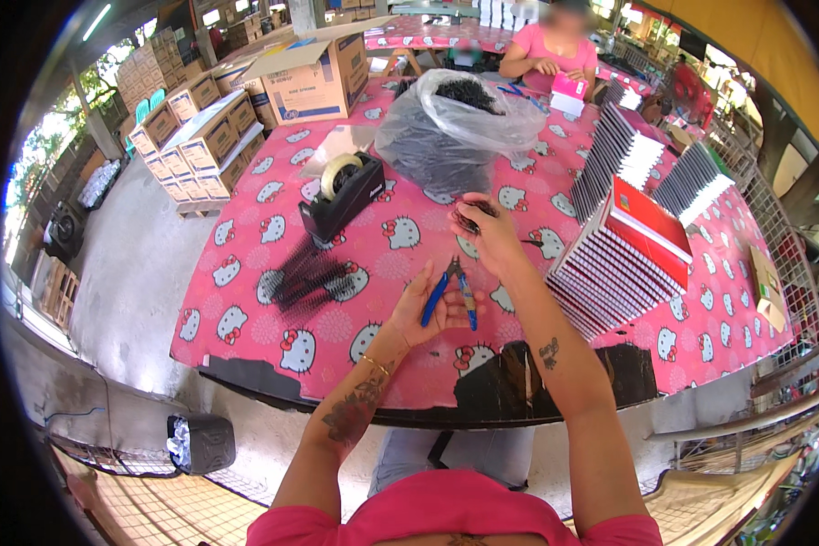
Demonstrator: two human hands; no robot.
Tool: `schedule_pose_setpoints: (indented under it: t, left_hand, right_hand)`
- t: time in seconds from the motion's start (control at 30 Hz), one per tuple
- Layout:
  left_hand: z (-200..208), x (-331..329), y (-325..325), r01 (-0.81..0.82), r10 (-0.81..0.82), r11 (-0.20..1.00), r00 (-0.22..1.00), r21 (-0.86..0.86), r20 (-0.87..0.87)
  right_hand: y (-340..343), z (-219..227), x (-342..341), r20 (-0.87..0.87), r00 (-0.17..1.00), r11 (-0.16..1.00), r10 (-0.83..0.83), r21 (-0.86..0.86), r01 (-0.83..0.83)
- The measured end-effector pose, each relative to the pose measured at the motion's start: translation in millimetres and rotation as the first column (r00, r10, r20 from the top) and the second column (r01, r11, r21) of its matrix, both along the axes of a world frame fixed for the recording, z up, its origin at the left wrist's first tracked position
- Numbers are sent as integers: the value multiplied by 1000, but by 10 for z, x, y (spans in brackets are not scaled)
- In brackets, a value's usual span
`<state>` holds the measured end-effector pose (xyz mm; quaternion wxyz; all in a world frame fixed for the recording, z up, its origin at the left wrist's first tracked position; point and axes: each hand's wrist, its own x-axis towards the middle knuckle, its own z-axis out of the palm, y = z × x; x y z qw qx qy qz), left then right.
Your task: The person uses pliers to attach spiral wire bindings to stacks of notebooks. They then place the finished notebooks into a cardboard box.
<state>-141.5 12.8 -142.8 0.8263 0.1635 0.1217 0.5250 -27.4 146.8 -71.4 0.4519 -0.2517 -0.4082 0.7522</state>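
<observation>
Blue-handled cutting pliers (471,305) lie across the palm of my left hand (419,309), jaws pointing away from me and handles spread. Beyond them and to the right, my right hand (484,238) is closed around a small dark bundle (476,215), too small to make out fully. Just past that hand stands a clear plastic bag (446,127) full of black stringy pieces. Left of my hands, a loose pile of black spiral binding coils (308,280) rests on the pink patterned tablecloth (237,282). A black tape dispenser (344,196) sits behind the pile.
To the right stand stacks of spiral-bound notebooks, the nearest with red covers (646,232). A large cardboard box (314,82) is at the back left, with more boxes (196,146) on the floor beyond. Across the table a person in pink (555,55) handles a pink-topped stack.
</observation>
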Motion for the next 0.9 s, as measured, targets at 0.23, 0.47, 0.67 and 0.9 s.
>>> schedule_pose_setpoints:
  t: [0.23,0.47,0.67,0.9]
  left_hand:
    - [-333,-179,175,-184,167,980,967,-75,-195]
    - [-358,-87,199,-146,127,986,970,-78,-207]
    - [-200,-73,148,-158,132,982,965,-101,-225]
    - [-133,-99,102,-170,128,976,953,-137,-274]
  right_hand:
    - [250,-168,-418,-331,916,891,-225,-450,57]
    - [1281,631,-718,-356,839,905,-411,-266,331]
    - [2352,1116,-907,-132,815,818,-565,-218,532]
    - [2716,935,-913,-368,923,992,-113,-92,85]
